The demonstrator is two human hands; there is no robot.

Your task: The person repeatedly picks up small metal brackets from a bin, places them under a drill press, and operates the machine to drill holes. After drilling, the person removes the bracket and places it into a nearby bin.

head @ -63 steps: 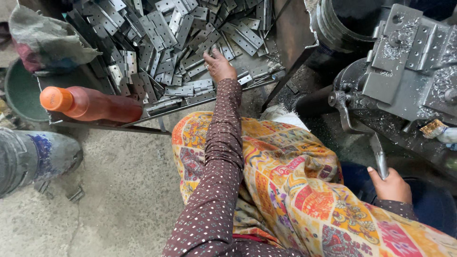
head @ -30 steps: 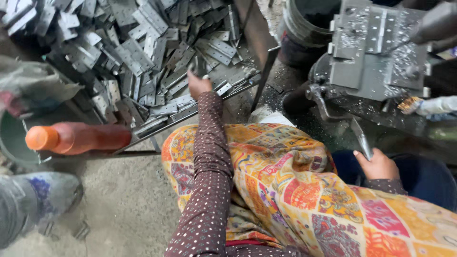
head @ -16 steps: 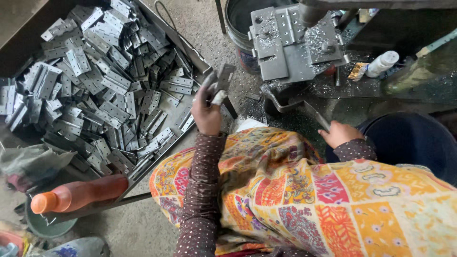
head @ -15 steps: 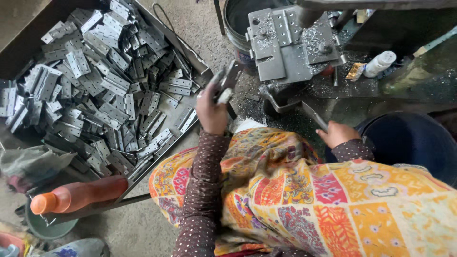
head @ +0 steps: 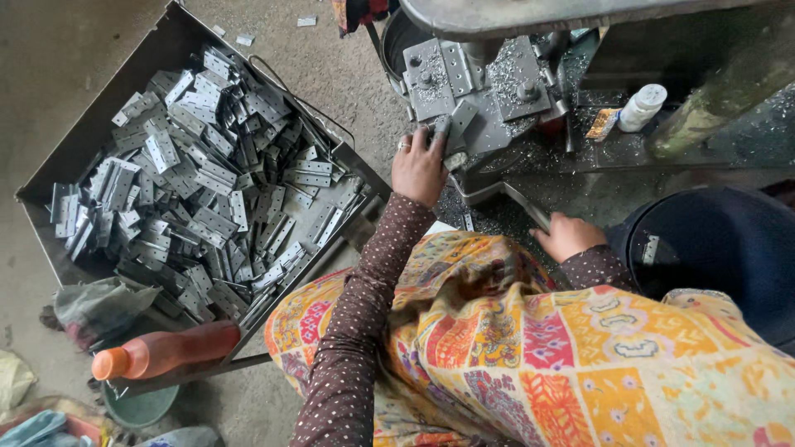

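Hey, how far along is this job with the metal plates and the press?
Done: metal shavings litter the press bed, and one plate lies in the dark tub. In hand: the left hand sets a metal plate on the bed, while the right hand grips the lever. Left: the tray is heaped with plates.

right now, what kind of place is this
Most likely a small metalworking workshop. A tray on the floor is heaped with flat perforated metal plates, the left hand holds one such plate at a steel press-like machine strewn with metal shavings, and the right hand grips its lever.
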